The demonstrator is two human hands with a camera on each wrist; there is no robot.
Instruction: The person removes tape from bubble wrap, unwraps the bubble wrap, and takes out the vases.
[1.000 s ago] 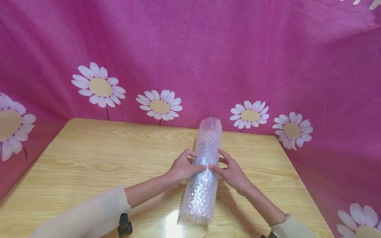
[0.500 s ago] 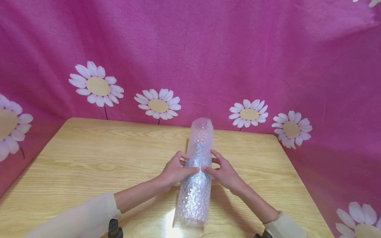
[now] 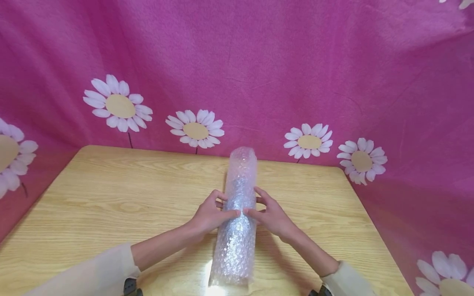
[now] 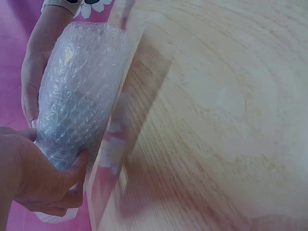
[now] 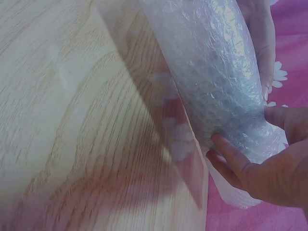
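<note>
A long roll of bubble wrap (image 3: 236,246) lies lengthwise on the table, pointing from the front edge toward the back cloth. Something silvery shows dimly through its layers, too blurred to identify. My left hand (image 3: 210,213) grips the roll's left side at mid-length, thumb on top and fingers at the flank. Opposite it, my right hand (image 3: 273,218) holds the right side the same way, the two thumb tips nearly meeting on top. Both wrist views show fingers (image 4: 79,166) curled against the bubble wrap (image 5: 216,72); the roll's underside is hidden.
The wooden table (image 3: 122,197) spreads out on both sides of the roll. A pink cloth (image 3: 244,74) with white daisies hangs behind and at the sides. Light glares off the table near the front edge.
Both hands and the bubble wrap roll have shifted left across the table, the roll turning slightly more upright in view. The grip on either side looks the same.
</note>
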